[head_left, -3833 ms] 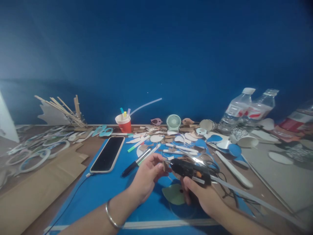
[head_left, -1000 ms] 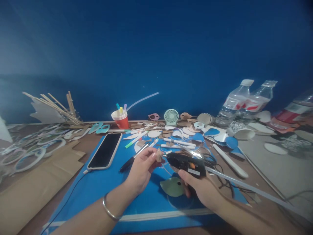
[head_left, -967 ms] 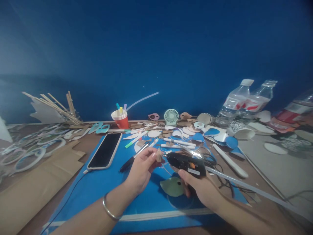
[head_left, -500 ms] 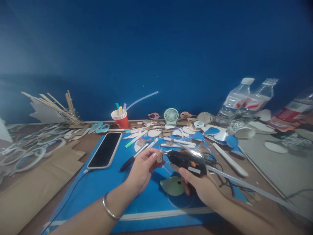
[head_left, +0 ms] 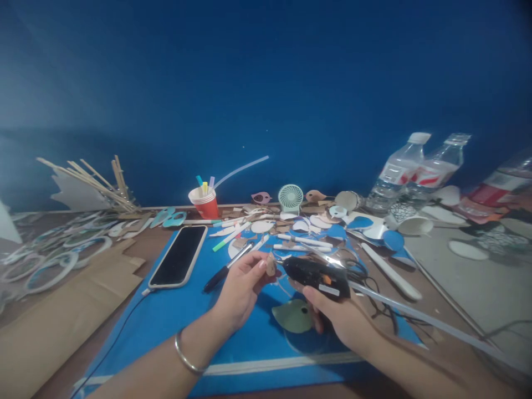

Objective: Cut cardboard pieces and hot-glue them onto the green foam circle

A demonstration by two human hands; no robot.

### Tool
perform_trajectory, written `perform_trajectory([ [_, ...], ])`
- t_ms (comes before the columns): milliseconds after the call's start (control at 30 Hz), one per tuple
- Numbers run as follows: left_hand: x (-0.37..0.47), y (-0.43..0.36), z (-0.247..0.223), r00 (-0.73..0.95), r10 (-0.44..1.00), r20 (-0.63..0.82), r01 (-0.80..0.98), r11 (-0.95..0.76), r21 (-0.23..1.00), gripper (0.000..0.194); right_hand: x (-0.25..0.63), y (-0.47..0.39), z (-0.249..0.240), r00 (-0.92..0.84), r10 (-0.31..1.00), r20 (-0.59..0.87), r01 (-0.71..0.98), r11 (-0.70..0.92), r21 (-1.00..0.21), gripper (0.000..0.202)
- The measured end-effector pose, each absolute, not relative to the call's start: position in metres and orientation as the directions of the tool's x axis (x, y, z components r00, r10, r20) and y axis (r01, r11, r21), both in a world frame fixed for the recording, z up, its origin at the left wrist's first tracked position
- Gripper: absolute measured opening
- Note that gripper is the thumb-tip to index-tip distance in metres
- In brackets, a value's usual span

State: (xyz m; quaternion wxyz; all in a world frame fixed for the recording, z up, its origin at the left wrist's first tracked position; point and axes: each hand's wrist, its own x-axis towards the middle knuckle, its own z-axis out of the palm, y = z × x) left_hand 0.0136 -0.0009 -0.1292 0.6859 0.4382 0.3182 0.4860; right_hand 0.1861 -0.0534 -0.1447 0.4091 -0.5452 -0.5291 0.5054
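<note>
My left hand (head_left: 245,282) pinches a small brown cardboard piece (head_left: 271,266) between thumb and fingers. In my right hand (head_left: 332,310) is a black hot glue gun (head_left: 316,274), its metal nozzle pointing left at the cardboard piece; whether the tip touches it I cannot tell. A long translucent glue stick (head_left: 415,313) runs out of the gun's back toward the lower right. Below the gun a green bird-shaped cutout (head_left: 293,316) with a dark eye lies on the blue mat (head_left: 245,354), close to my right fingers.
A phone (head_left: 179,257) on a cable and a black pen (head_left: 226,269) lie left of my hands. Behind are markers, paper scraps, scissors (head_left: 353,267), a small fan (head_left: 290,197) and a red cup (head_left: 204,204). Plastic bottles (head_left: 401,172) stand right; cardboard (head_left: 70,310) and rings lie left.
Almost nothing differs. The glue gun and the cardboard piece have shifted very slightly; both hands keep their grips.
</note>
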Motion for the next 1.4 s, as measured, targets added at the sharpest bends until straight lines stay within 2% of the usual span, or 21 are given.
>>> perform_trajectory([
  [233, 0.0141, -0.0004, -0.1277, 0.299, 0.954, -0.003, -0.412, 0.132, 0.902, 0.006, 0.1877, -0.0549, -0.1495, -0.085, 0.989, -0.124, 0.171, -0.108, -0.979, 0.044],
  [467, 0.0124, 0.0018, -0.1301, 0.237, 0.971, -0.003, -0.432, 0.108, 0.895, 0.01, 0.1878, -0.053, -0.1496, -0.119, 0.988, -0.097, 0.033, -0.094, -0.995, 0.033],
  [567, 0.0115, 0.0027, -0.1317, 0.237, 0.971, -0.013, -0.439, 0.119, 0.891, 0.01, 0.1883, -0.0529, -0.1506, -0.138, 0.986, -0.09, 0.042, -0.085, -0.995, 0.036],
  [1033, 0.0114, 0.0032, -0.1316, 0.199, 0.98, -0.033, -0.464, 0.123, 0.877, 0.011, 0.1853, -0.0543, -0.1429, -0.209, 0.977, -0.04, -0.037, -0.049, -0.998, 0.026],
  [1200, 0.0114, 0.0038, -0.1317, 0.21, 0.977, -0.032, -0.48, 0.131, 0.867, 0.014, 0.1845, -0.053, -0.1456, -0.206, 0.978, -0.021, -0.068, -0.035, -0.997, 0.027],
  [1400, 0.0131, 0.0019, -0.1304, 0.219, 0.976, -0.008, -0.485, 0.116, 0.867, 0.023, 0.1819, -0.0505, -0.1511, -0.151, 0.986, -0.072, -0.082, -0.085, -0.993, 0.026],
])
